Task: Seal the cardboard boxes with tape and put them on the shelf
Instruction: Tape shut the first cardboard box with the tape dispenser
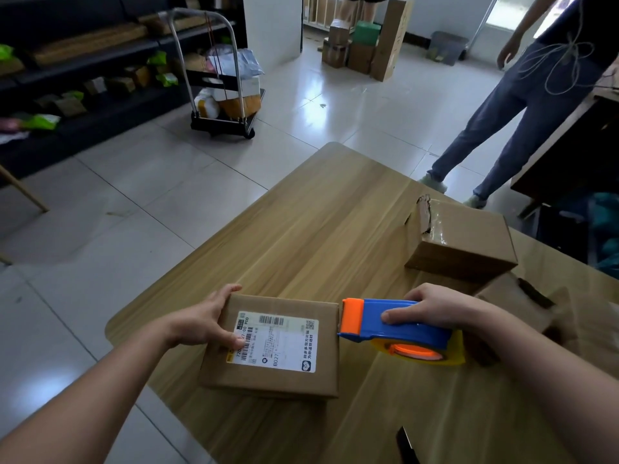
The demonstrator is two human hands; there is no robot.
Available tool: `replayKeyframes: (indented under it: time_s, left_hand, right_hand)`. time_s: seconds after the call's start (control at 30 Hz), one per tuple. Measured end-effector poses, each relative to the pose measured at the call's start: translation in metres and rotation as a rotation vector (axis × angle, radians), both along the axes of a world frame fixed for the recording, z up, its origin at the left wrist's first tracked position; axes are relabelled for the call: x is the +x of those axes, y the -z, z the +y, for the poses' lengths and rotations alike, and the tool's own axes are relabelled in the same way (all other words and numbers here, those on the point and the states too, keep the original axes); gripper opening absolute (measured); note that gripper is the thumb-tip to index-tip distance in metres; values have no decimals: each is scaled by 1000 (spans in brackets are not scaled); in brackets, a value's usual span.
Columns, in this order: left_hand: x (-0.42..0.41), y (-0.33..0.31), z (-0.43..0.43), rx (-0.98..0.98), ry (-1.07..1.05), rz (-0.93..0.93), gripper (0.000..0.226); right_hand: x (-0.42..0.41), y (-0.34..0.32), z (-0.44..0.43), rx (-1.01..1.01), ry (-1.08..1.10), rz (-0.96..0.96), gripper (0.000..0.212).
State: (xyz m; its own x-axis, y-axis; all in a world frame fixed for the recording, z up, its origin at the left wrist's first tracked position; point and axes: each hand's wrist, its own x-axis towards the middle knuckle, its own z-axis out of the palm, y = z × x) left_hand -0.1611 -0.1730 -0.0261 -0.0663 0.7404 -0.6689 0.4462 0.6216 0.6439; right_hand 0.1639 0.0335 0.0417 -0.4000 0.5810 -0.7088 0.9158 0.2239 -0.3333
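Wooden table point(335, 212): labelled box point(278, 343), tape dispenser point(402, 326), second box point(469, 242); cart point(221, 123) beside shelf point(100, 58).

Bright daylight, glare on floor tiles point(335, 105), dim blurred shelves point(83, 72), wide-angle distortion

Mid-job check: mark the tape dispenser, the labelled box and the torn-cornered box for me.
tape dispenser point(412, 333): head view, on the blue body.
labelled box point(278, 343): head view, on the white shipping label on its top.
torn-cornered box point(469, 236): head view, on the bare top face.
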Motion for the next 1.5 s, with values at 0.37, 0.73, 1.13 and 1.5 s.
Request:
replayKeyframes:
  time_s: [0.37,0.73,1.13,1.5]
  left_hand:
    - [101,-3,26,151,574,663,127]
    - [161,-2,61,163,371,803,113]
    - [132,-53,73,430,173,304,115]
    - [81,-67,32,489,-49,-326,97]
  right_hand:
    - [-1,2,0,-8,-10,22,60]
    - [9,4,-9,-25,0,74,55]
    - [17,-86,-2,19,-34,185,68]
    - [-60,-122,-24,153,-190,67,58]
